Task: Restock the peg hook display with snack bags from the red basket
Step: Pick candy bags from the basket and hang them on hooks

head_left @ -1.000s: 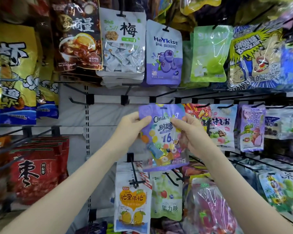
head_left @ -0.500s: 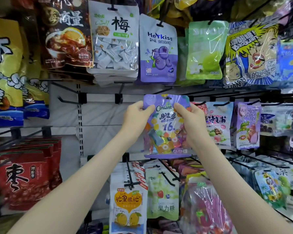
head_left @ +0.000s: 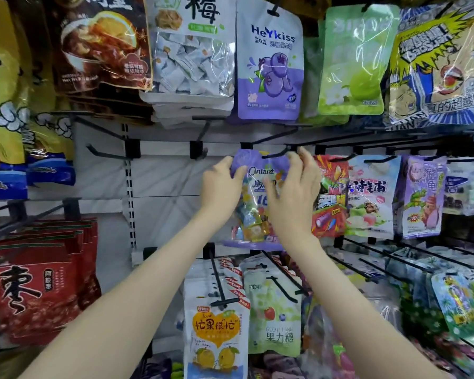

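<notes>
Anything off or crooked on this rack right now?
Only the purple candy bag: its top is crumpled between the left hand and right hand at the peg hook tip. Two empty hooks sit to its left.

The glossy purple plastic candy bag (head_left: 260,172) is showing multicoloured sweets. Above it, a white-and-violet pouch (head_left: 270,72) is displaying purple blueberries; right of it, a red-and-yellow foil pouch (head_left: 330,198) is glinting; below it, a white pouch (head_left: 215,332) is bearing an orange heart.
</notes>
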`<move>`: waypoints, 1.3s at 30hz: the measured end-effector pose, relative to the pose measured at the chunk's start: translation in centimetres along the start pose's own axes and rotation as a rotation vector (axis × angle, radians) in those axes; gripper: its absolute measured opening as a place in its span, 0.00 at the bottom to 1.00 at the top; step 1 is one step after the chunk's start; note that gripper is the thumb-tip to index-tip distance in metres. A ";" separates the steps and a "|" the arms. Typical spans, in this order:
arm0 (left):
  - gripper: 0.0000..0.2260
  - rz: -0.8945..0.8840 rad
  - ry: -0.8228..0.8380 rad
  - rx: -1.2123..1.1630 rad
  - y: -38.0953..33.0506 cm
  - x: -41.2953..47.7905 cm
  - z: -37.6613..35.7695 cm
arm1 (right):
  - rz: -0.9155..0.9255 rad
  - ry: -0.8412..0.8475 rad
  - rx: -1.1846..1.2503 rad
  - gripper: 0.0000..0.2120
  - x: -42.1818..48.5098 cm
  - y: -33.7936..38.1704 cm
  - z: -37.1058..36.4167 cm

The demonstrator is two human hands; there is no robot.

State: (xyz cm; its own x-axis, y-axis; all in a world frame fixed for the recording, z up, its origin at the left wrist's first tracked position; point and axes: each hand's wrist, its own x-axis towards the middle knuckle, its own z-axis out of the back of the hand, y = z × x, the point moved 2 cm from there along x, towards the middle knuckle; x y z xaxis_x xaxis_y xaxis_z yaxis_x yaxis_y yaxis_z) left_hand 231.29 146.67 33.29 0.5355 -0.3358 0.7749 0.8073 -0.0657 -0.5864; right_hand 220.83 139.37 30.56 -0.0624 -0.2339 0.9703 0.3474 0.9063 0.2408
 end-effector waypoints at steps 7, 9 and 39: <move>0.24 -0.220 0.012 0.328 1.3 0.2 -1.6 | 0.037 0.420 -0.055 0.34 -1.8 -1.2 -4.2; 0.27 -0.427 -0.085 0.596 1.7 0.3 -1.6 | 0.031 0.488 -0.059 0.34 -1.4 -1.4 -5.5; 0.17 0.299 0.610 0.543 14.3 -55.7 5.3 | -0.269 1.386 0.431 0.18 -51.8 -1.5 16.9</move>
State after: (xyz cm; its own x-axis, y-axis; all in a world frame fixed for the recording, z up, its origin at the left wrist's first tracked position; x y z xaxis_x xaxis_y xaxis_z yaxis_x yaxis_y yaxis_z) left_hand 214.32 169.43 -16.94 0.6434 -0.7224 0.2534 0.7437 0.5113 -0.4307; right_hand 207.76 156.07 -19.66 0.9322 -0.3258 0.1578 0.1567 0.7562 0.6353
